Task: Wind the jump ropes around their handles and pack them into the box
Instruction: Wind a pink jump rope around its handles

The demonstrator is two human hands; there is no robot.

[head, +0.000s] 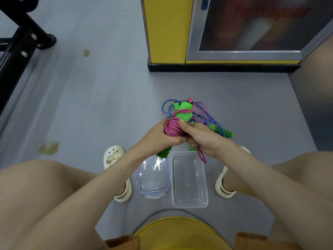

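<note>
A pink jump rope (172, 128) is coiled tightly round its green handles (183, 111), held above the floor. My left hand (160, 135) grips the coiled bundle from the left. My right hand (199, 137) holds it from the right, thumb on the coil, with a loose pink rope end hanging below the palm. A blue jump rope (166, 107) lies tangled on the floor behind, its green handle (226, 132) sticking out to the right. A clear plastic box (189, 179) stands open between my feet, with its clear lid (154, 177) lying to its left.
I sit on a yellow stool (182, 233) over a grey floor. A yellow pillar (166, 31) and a glass-fronted cabinet (252, 27) stand ahead. A black metal frame (19, 46) stands at the far left. White sandals flank the box.
</note>
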